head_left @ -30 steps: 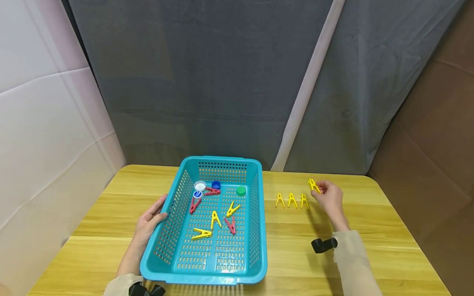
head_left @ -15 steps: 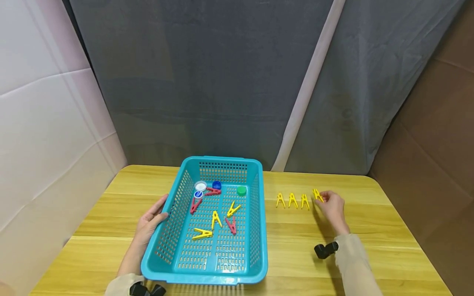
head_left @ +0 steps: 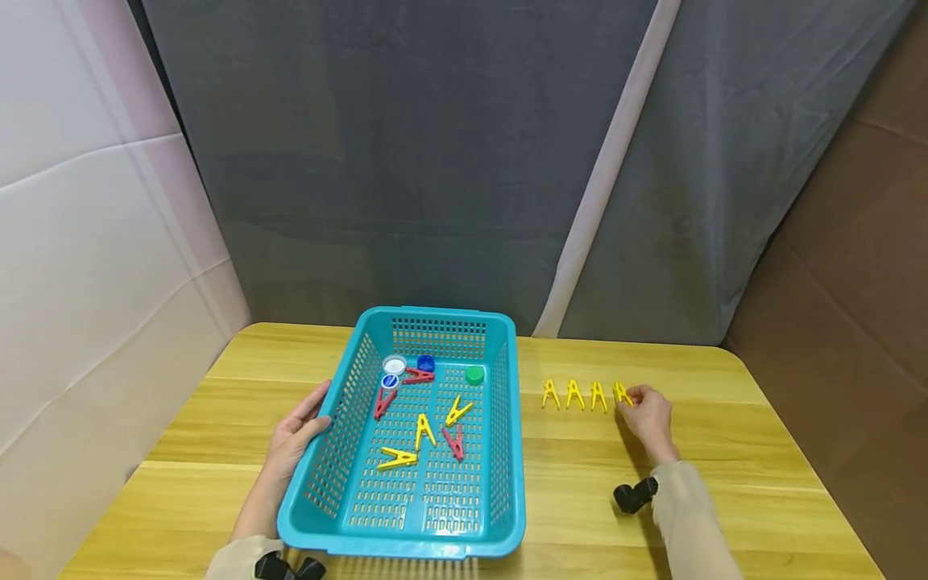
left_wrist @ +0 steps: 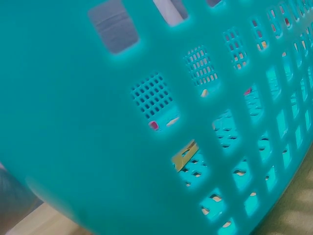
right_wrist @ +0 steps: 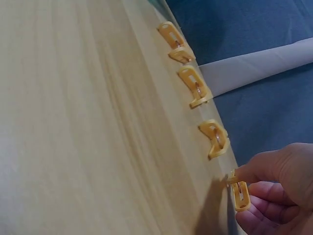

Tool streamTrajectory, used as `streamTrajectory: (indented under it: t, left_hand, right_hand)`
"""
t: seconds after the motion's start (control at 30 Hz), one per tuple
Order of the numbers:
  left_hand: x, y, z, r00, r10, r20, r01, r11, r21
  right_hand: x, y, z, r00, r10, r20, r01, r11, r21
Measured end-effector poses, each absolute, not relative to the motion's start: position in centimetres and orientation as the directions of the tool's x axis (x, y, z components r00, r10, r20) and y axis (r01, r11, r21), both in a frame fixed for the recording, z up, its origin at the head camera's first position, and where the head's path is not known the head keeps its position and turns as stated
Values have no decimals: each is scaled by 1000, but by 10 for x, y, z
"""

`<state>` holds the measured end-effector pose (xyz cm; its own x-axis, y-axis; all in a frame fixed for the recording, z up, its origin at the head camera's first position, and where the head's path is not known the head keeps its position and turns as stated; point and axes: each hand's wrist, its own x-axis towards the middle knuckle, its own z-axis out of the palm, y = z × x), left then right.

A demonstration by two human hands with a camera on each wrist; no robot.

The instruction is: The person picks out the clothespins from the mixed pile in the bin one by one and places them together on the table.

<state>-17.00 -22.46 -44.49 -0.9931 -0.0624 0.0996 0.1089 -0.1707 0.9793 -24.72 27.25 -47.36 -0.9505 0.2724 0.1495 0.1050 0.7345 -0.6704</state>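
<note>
My right hand (head_left: pixel 648 417) pinches a yellow clothespin (right_wrist: pixel 241 197) at the right end of a row on the table. Left of it stand three more yellow clothespins (head_left: pixel 575 395), evenly spaced, legs towards me. My left hand (head_left: pixel 293 439) grips the left rim of a turquoise plastic basket (head_left: pixel 511 451), thumb over the edge; the left wrist view is mostly filled by the basket's perforated wall (left_wrist: pixel 112 161). Inside the basket lie yellow clothespins (head_left: pixel 424 432), red clothespins (head_left: pixel 453 442) and bottle caps, among them a green cap (head_left: pixel 474 375) and a dark blue cap (head_left: pixel 425 363).
The wooden table (head_left: pixel 696 515) extends right of the basket and in front of the row. A grey curtain (head_left: pixel 435 161) with a pale diagonal strip (head_left: pixel 605 173) hangs behind the far edge. White cloth (head_left: pixel 109 242) stands left, brown cloth (head_left: pixel 855 282) right.
My right hand has brought its yellow clothespin right and down to the table surface, in line with the other three. My left hand and the basket look the same.
</note>
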Motion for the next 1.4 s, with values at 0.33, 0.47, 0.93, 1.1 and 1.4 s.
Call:
streamTrajectory:
  t: [0.33,0.47,0.93,1.1,1.4]
  left_hand:
    - [-169,-223,-444,-993,-63,102,112,-168,979]
    - [-169,-223,-444,-993,-61,100,109,-167,980]
    - [-170,-225,-446,-993,-59,98,107,-180,978]
    - [-170,-225,-446,-993,-62,101,110,-166,980]
    - [-171,-224,-446,-994,-60,95,105,-177,979]
  right_hand:
    - [-247,272,-478,-955,279,96,136,706,-695]
    - [-247,272,-478,-951,293,95,145,699,-700]
    - [-250,246,-435,-925,245,289,-41,694,-719]
    - [-254,225,-418,-921,192,338,-118,691,-713]
    - [-255,185,-398,-925,96,367,-209,677,-706]
